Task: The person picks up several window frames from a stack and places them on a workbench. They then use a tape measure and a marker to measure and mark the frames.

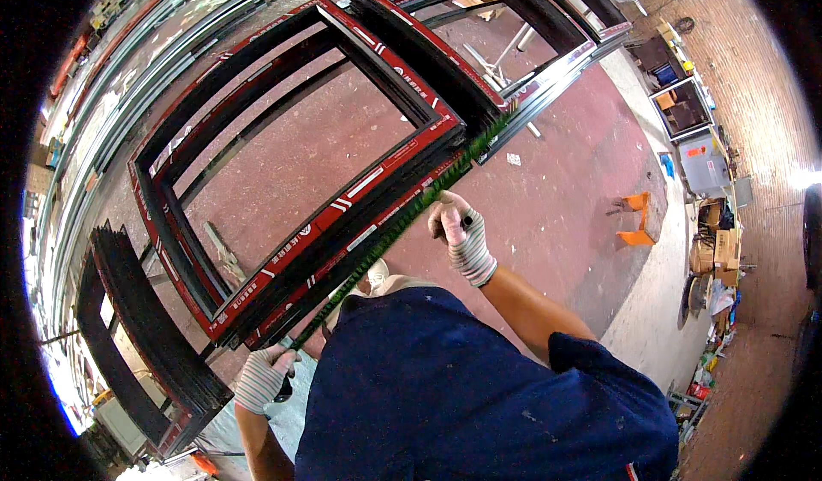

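My left hand [264, 380], in a striped knit glove, is closed near the low corner of a stack of dark red window frames [383, 179]. A dark part [284, 392] shows below its fingers, but I cannot make out the thing's kind. A green bristly strip [390, 234] runs along the frames' near side, from close to my left hand's fingertips up to the far right corner. My right hand [464, 239], gloved alike, is closed around a small black thing whose rounded end [467, 221] pokes out. It hovers just right of the strip, apart from it.
More frames [428, 40] stand behind the stack, and dark curved-looking frames [150, 318] lean at the left. Long metal profiles [128, 74] lie at the far left. An orange metal bracket [635, 220] sits on the reddish floor, with boxes [726, 248] along the right wall.
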`<state>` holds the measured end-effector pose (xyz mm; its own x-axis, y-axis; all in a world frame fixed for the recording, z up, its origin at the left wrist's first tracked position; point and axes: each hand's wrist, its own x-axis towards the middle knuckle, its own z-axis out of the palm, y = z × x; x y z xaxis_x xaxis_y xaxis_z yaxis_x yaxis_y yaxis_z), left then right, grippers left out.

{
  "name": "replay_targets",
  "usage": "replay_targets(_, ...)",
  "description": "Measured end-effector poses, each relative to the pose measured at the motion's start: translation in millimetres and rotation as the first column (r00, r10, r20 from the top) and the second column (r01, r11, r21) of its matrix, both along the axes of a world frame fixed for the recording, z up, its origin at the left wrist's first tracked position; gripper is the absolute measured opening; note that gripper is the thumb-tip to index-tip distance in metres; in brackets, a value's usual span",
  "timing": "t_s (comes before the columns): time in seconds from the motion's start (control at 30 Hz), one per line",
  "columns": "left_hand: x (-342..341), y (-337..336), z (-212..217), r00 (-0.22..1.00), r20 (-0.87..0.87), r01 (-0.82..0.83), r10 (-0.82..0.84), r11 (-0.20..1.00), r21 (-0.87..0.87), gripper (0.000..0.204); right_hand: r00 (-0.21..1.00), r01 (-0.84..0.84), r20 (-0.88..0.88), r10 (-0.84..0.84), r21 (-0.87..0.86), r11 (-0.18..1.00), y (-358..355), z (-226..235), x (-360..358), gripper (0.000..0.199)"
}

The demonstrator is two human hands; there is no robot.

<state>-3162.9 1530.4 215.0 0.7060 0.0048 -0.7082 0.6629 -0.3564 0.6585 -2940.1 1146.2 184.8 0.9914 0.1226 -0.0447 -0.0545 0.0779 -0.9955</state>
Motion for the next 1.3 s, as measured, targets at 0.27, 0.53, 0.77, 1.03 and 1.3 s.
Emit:
replay_targets(0.27,-2,12,-12,0.978,-0.148,0.168,-0.147,0.976,0.139,0.041,0.893,0.18,-0.408,-0.189,-0.061,0.982,-7,-79,19,0.031)
replay_targets(0.53,2,17,-21,0.985,-0.167,0.085,-0.032,0.943,0.321,0.042,0.822,0.107,-0.545,-0.164,-0.135,0.985,7,-80,36,0.029)
replay_targets(0.77,16,13,-10,0.978,-0.066,0.202,-0.198,0.824,0.53,0.048,0.869,0.02,-0.461,-0.177,-0.325,0.945,0,-102,44,0.032)
replay_targets(1.03,23,11,-9,0.968,-0.105,0.24,-0.228,0.719,0.652,0.051,0.803,0.149,0.496,0.331,-0.704,0.694,25,3,49,0.042)
replay_targets(1.3,24,14,-16,0.96,-0.161,0.279,-0.229,0.727,0.627,0.059,0.654,0.004,0.181,0.735,-0.972,0.235,64,25,103,0.08)
